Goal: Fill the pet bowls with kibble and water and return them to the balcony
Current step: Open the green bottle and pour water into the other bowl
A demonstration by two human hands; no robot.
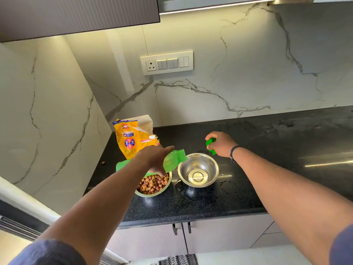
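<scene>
Near the worktop's left front edge the left hand (pixel 155 159) gripped a tilted green bottle (pixel 172 162) over the steel bowl (pixel 198 170) beside the kibble bowl (pixel 152 185), the right hand (pixel 221 144) pinched its green cap (pixel 211 143) (watering seemed underway), so recapping likely followed.

bowls (pixel 198 170): shiny steel | counter (pixel 248 150): glossy black stone | bottle (pixel 172 161): probably plastic

Short blue-grey sleeves (pixel 47 253); dark band (pixel 233 153), perhaps thread, on right wrist.
</scene>
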